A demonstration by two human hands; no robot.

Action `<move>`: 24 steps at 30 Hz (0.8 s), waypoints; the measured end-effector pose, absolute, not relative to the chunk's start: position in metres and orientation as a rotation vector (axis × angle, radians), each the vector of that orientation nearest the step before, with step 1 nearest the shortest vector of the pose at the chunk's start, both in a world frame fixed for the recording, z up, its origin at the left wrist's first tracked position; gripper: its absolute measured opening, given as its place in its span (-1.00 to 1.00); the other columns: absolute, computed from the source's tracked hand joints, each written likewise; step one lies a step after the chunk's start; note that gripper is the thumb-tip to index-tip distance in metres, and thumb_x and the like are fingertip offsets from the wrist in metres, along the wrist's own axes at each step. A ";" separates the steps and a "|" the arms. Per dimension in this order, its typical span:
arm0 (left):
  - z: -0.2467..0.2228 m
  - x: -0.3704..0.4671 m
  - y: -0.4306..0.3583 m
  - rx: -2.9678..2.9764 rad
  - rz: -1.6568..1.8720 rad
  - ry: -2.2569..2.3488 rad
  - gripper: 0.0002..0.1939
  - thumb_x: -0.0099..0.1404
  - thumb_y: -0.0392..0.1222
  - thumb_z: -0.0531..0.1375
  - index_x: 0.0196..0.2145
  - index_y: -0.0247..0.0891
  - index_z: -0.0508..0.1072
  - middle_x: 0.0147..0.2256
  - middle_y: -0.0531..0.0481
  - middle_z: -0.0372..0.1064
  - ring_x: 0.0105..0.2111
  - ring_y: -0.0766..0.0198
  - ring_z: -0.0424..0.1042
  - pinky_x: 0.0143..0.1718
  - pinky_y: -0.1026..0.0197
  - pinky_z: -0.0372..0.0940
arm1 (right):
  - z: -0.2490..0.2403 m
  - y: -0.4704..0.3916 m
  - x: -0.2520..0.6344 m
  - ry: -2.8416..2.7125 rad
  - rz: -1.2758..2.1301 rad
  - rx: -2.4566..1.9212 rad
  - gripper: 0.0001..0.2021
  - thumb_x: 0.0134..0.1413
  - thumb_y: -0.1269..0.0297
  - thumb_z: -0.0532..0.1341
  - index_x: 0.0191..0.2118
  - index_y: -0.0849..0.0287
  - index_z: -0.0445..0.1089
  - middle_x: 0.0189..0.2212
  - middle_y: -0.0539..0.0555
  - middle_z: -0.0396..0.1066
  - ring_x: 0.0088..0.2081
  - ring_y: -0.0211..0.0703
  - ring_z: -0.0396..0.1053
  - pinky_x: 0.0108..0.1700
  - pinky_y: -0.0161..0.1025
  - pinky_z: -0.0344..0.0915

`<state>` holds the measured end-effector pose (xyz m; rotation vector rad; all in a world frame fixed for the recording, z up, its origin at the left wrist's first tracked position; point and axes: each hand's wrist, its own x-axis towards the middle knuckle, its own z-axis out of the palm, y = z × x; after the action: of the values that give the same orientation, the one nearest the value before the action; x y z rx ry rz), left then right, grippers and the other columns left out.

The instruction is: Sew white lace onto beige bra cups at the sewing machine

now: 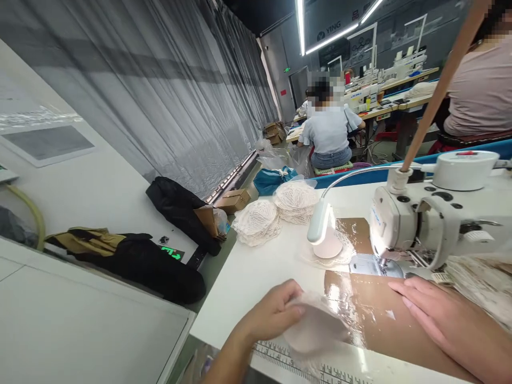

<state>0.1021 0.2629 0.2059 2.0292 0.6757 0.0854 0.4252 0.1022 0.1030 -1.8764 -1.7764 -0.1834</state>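
Note:
Pinched between the thumb and fingers of my left hand (276, 312) is a pale round cup-like piece with a lacy edge (316, 325), blurred, over the table's front edge. My right hand (436, 314) lies with fingers stretched out on the brown taped surface (384, 314), just in front of the sewing machine (404, 218). Left of the needle area, another cup piece (328, 246) rests on lace under a lit lamp (320, 221). Two stacks of lace pieces, one (258, 221) nearer and one (296, 198) behind it, sit at the table's left edge.
A ruler strip (288, 362) runs along the front edge. Light lace material (484, 282) lies beneath the machine arm at right. A brown pole (440, 90) rises behind the machine head. Two people sit at machines farther back. Cardboard boxes (234, 201) stand on the floor left.

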 end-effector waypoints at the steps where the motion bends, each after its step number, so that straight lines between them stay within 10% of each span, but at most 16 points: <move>1: 0.206 0.117 0.257 1.949 0.030 0.572 -0.78 0.30 -0.05 0.13 -0.19 -0.24 0.29 -0.30 0.05 0.31 -0.35 0.30 0.31 -0.35 0.30 0.22 | 0.108 0.101 0.424 -1.790 -0.127 -1.883 -0.66 0.23 0.22 -0.01 -0.02 -0.02 0.45 -0.11 0.03 0.52 -0.14 -0.03 0.49 -0.25 -0.16 0.42; 9: 0.197 0.238 0.247 2.137 0.023 0.419 -0.40 0.08 -0.35 0.22 0.11 -0.23 0.27 0.03 -0.15 0.32 0.03 0.03 0.33 0.02 0.09 0.25 | 0.160 0.090 0.408 -1.815 0.225 -1.876 -0.64 0.34 0.19 -0.06 -0.39 0.10 0.39 -0.49 0.01 0.40 -0.41 -0.16 0.35 -0.37 -0.23 0.20; 15: 0.176 0.262 0.261 2.232 0.219 0.485 -0.73 0.18 -0.40 0.08 -0.14 -0.29 0.36 -0.34 -0.01 0.41 -0.36 0.26 0.41 -0.29 0.26 0.32 | 0.165 0.094 0.399 -2.021 0.256 -1.901 -0.69 0.30 0.27 -0.01 -0.42 0.15 0.39 -0.47 0.05 0.39 -0.38 -0.11 0.34 -0.36 -0.21 0.17; 24: 0.183 0.275 0.260 2.395 0.322 0.479 -0.84 0.20 -0.39 0.05 -0.29 -0.24 0.36 -0.39 -0.01 0.35 -0.36 0.22 0.35 -0.28 0.21 0.29 | 0.151 0.099 0.401 -1.904 -0.118 -1.990 -0.73 0.21 0.34 0.09 0.01 0.14 0.37 -0.18 0.12 0.47 -0.32 -0.06 0.43 -0.34 -0.15 0.29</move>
<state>0.2748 0.2604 0.1825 2.3953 0.4787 0.3224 0.4012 0.0995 0.1512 -1.9896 -1.9038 -0.1181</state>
